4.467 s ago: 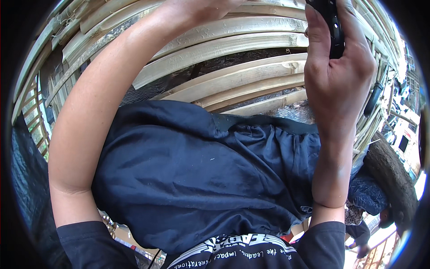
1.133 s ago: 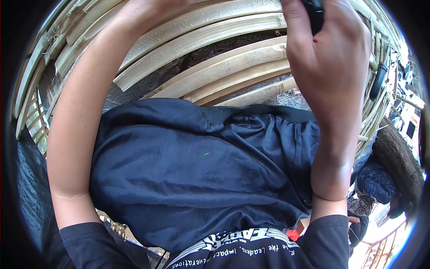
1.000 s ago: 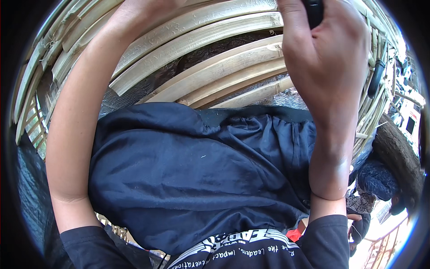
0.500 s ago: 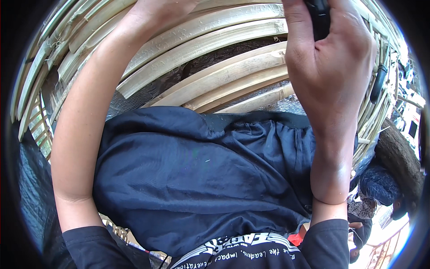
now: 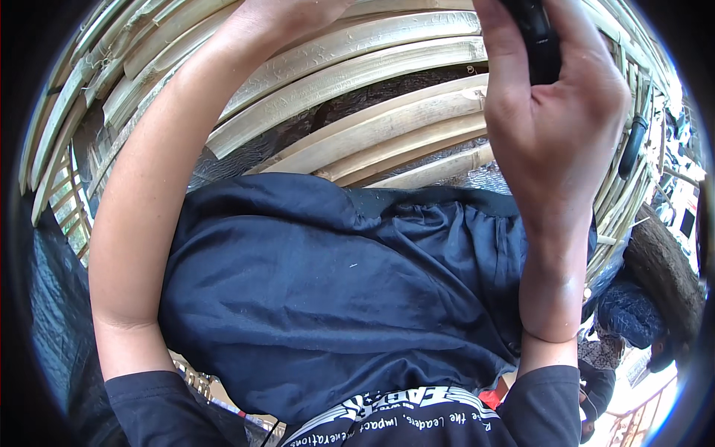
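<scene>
My right hand [image 5: 555, 112] is at the upper right, closed around a smooth black handle [image 5: 542, 52]. The handle's far end runs past the top edge, so I cannot make out what tool it belongs to. At the top left of centre, my left hand [image 5: 298, 13] reaches over split bamboo strips [image 5: 357, 89]. Only its wrist and heel show; its fingers are cut off by the top edge. The pale strips lie side by side beneath both hands, with gaps showing dark sheeting.
Dark blue cloth [image 5: 328, 276] covers my lap. Beyond my right wrist lies a curved black handle-like piece [image 5: 634, 145] against thin bamboo sticks. A thick log [image 5: 666, 249] and a person in dark clothing [image 5: 629, 313] are at the far right. Dark plastic sheeting [image 5: 56, 298] hangs at left.
My left hand and forearm have shifted slightly right. My right hand has moved a little right and down, with the black handle still in its grip.
</scene>
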Demonstrator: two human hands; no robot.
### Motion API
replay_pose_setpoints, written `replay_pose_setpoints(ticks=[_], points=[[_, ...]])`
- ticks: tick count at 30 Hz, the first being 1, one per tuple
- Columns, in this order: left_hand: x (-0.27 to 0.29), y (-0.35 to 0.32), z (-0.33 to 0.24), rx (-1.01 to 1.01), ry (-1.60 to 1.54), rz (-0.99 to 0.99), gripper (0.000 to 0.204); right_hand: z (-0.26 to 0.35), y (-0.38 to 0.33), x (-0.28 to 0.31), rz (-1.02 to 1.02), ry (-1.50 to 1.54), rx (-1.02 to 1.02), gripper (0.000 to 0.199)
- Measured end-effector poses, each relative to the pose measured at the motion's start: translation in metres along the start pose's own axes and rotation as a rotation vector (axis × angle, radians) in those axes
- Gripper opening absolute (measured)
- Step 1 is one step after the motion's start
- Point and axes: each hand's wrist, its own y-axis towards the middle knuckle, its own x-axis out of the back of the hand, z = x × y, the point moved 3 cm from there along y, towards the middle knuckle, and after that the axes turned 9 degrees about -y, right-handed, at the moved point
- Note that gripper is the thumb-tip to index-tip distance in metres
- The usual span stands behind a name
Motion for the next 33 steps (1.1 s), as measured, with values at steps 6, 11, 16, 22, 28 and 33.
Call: replay_pose_setpoints(ticks=[6, 11, 16, 22, 28, 33], points=[[0.003, 0.0, 0.017, -0.057, -0.137, -0.021, 0.006, 0.004, 0.008, -0.001, 0.041, -0.002, -0.033, 0.043], [0.003, 0.0, 0.014, -0.137, -0.122, -0.031, 0.006, 0.006, 0.013, 0.004, 0.095, 0.055, -0.023, 0.044], [0.002, -0.003, 0.011, -0.142, -0.065, -0.025, 0.006, -0.001, 0.015, -0.001, 0.153, 0.036, -0.137, 0.044], [-0.002, 0.003, 0.014, -0.147, -0.06, -0.015, 0.006, -0.025, 0.005, -0.006, -0.138, 0.39, 0.104, 0.045], [0.004, -0.004, 0.014, -0.132, -0.098, -0.034, 0.007, -0.001, 0.016, -0.004, 0.064, 0.102, -0.187, 0.043], [0.005, -0.004, 0.012, -0.128, -0.139, -0.02, 0.009, -0.013, 0.011, -0.011, 0.138, 0.16, -0.131, 0.043]])
